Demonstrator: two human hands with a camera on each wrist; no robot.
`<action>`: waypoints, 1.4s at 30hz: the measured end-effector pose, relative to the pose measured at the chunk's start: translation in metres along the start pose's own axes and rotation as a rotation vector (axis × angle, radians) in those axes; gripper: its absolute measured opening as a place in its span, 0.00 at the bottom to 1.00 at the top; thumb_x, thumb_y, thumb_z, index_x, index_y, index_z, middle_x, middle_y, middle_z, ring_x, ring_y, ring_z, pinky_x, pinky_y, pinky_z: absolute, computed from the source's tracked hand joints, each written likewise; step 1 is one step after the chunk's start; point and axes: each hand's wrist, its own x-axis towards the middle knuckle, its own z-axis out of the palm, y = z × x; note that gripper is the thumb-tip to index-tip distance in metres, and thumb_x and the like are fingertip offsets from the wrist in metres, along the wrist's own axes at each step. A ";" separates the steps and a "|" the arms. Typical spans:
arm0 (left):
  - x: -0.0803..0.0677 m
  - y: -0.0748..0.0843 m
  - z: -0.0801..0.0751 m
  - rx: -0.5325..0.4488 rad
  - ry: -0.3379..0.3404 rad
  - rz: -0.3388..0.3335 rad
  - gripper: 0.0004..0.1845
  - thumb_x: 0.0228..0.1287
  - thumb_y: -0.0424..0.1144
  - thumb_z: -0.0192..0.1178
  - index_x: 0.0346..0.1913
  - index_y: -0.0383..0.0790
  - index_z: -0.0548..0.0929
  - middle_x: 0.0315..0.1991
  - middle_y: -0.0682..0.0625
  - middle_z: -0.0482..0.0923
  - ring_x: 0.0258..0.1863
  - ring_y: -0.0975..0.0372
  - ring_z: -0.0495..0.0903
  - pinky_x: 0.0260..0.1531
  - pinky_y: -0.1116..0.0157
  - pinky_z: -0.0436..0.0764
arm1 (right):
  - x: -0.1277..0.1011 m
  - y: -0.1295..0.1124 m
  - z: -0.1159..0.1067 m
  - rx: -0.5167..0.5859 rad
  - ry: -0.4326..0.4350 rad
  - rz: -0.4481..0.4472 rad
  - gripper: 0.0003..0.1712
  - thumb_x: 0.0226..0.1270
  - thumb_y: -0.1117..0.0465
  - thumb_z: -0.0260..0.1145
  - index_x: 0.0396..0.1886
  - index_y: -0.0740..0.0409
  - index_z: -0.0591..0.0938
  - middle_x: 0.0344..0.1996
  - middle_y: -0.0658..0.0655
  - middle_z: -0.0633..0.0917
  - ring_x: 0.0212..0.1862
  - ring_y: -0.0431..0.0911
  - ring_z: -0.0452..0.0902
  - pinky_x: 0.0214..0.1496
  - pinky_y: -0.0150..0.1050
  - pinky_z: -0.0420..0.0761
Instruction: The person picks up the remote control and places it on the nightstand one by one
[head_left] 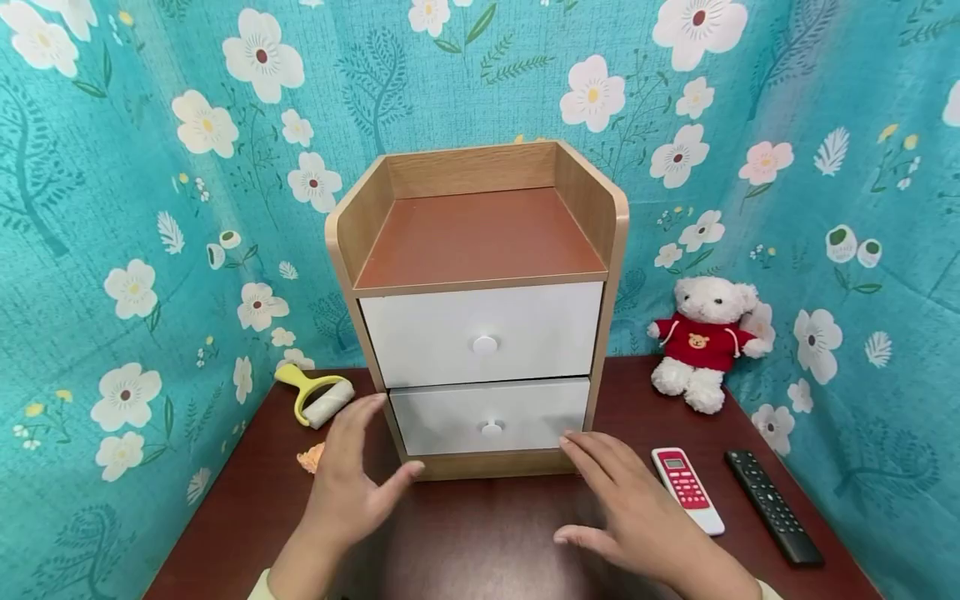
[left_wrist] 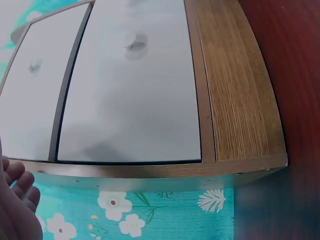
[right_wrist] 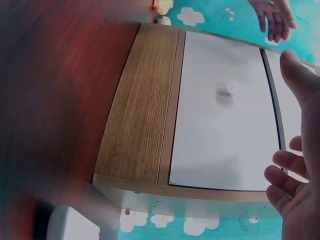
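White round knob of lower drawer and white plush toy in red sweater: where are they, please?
White round knob [head_left: 492, 428]: head view, on its front face.
White plush toy [head_left: 703, 344]: head view, on its sweater's front.

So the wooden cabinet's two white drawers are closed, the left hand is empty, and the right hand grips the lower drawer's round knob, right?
Not quite: the right hand also holds nothing. The head view shows it apart from the round knob on the lower drawer. The rest stands: both white drawers are closed and the left hand is empty.
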 end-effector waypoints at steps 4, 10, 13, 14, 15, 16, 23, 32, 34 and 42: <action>0.004 -0.007 0.002 -0.050 0.099 -0.192 0.43 0.56 0.49 0.76 0.73 0.41 0.69 0.68 0.45 0.74 0.67 0.51 0.72 0.69 0.75 0.61 | -0.005 0.000 0.001 0.039 0.059 0.118 0.57 0.55 0.27 0.72 0.79 0.45 0.64 0.69 0.47 0.73 0.68 0.43 0.67 0.74 0.26 0.54; 0.022 -0.011 0.008 -0.333 0.180 -0.466 0.35 0.63 0.37 0.72 0.71 0.40 0.69 0.66 0.46 0.75 0.66 0.56 0.74 0.66 0.76 0.69 | -0.011 0.005 0.003 0.094 0.132 0.280 0.51 0.52 0.34 0.78 0.73 0.49 0.73 0.61 0.49 0.79 0.62 0.42 0.74 0.61 0.46 0.78; 0.034 -0.012 0.012 -0.490 0.241 -0.538 0.32 0.65 0.34 0.70 0.69 0.36 0.70 0.64 0.45 0.75 0.65 0.58 0.75 0.65 0.74 0.71 | -0.016 0.010 0.006 0.128 0.158 0.371 0.47 0.54 0.37 0.79 0.70 0.51 0.75 0.60 0.52 0.80 0.60 0.46 0.76 0.58 0.54 0.80; 0.037 -0.013 0.014 -0.517 0.256 -0.557 0.32 0.65 0.34 0.70 0.69 0.35 0.70 0.63 0.46 0.76 0.64 0.59 0.75 0.65 0.73 0.72 | -0.018 0.011 0.007 0.133 0.169 0.400 0.45 0.54 0.38 0.79 0.69 0.52 0.76 0.59 0.52 0.81 0.60 0.48 0.77 0.57 0.55 0.79; 0.039 -0.013 0.016 -0.536 0.266 -0.571 0.31 0.65 0.34 0.70 0.68 0.35 0.70 0.62 0.46 0.76 0.64 0.60 0.75 0.65 0.73 0.72 | -0.019 0.013 0.008 0.141 0.182 0.423 0.44 0.55 0.39 0.79 0.68 0.52 0.76 0.58 0.53 0.81 0.59 0.49 0.78 0.56 0.57 0.79; 0.041 -0.014 0.018 -0.552 0.275 -0.582 0.31 0.65 0.34 0.70 0.68 0.34 0.71 0.61 0.46 0.76 0.63 0.60 0.75 0.64 0.73 0.73 | -0.021 0.014 0.010 0.142 0.197 0.443 0.43 0.55 0.40 0.79 0.67 0.53 0.77 0.57 0.54 0.82 0.58 0.50 0.78 0.55 0.57 0.79; 0.051 -0.016 0.029 -0.581 0.290 -0.648 0.28 0.65 0.35 0.70 0.64 0.32 0.71 0.57 0.48 0.74 0.60 0.60 0.75 0.60 0.75 0.74 | -0.028 0.023 0.019 0.122 0.311 0.610 0.42 0.46 0.43 0.85 0.59 0.55 0.81 0.49 0.55 0.85 0.50 0.49 0.80 0.45 0.51 0.79; 0.056 -0.015 0.037 -0.618 0.335 -0.670 0.23 0.65 0.36 0.70 0.57 0.30 0.73 0.50 0.48 0.75 0.53 0.58 0.77 0.54 0.76 0.76 | -0.037 0.030 0.029 0.158 0.281 0.886 0.39 0.47 0.38 0.83 0.53 0.54 0.80 0.43 0.55 0.84 0.46 0.47 0.79 0.41 0.37 0.78; 0.058 -0.014 0.038 -0.621 0.349 -0.669 0.23 0.65 0.36 0.70 0.56 0.31 0.73 0.49 0.48 0.75 0.52 0.58 0.77 0.53 0.76 0.77 | -0.039 0.031 0.032 0.161 0.283 0.923 0.39 0.45 0.38 0.84 0.52 0.52 0.80 0.43 0.54 0.84 0.46 0.46 0.79 0.41 0.36 0.77; 0.060 -0.017 0.043 -0.609 0.401 -0.681 0.20 0.64 0.38 0.72 0.52 0.34 0.75 0.44 0.48 0.75 0.46 0.59 0.77 0.45 0.75 0.78 | -0.048 0.035 0.045 0.183 0.263 0.991 0.44 0.41 0.35 0.84 0.53 0.54 0.80 0.44 0.58 0.85 0.47 0.51 0.81 0.43 0.49 0.75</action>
